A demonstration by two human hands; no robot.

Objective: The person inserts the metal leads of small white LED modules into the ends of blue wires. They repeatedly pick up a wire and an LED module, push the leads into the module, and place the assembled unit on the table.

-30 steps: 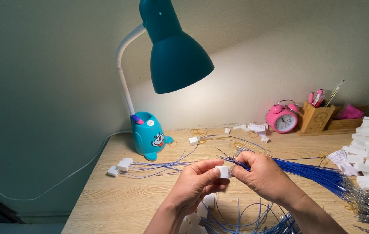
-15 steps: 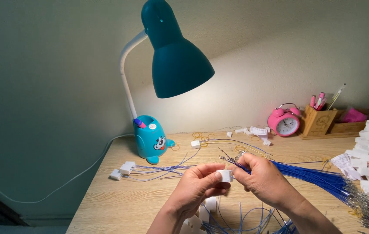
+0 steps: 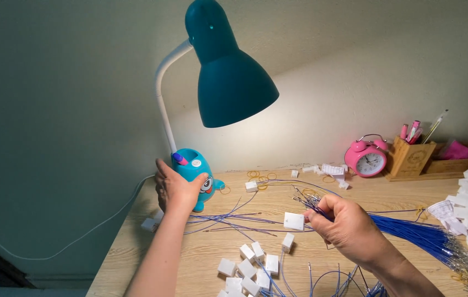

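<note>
Thin blue wires (image 3: 410, 231) run rightward from our right hand (image 3: 349, 225), long axis across the wooden desk (image 3: 135, 247); its fingers pinch their ends, a small white square block (image 3: 294, 221) just beside the fingertips. Our left hand (image 3: 176, 190) (farther off) wraps the teal creature-shaped lamp base (image 3: 201, 170), well leftward.

Two bare, sleeveless forearms
</note>
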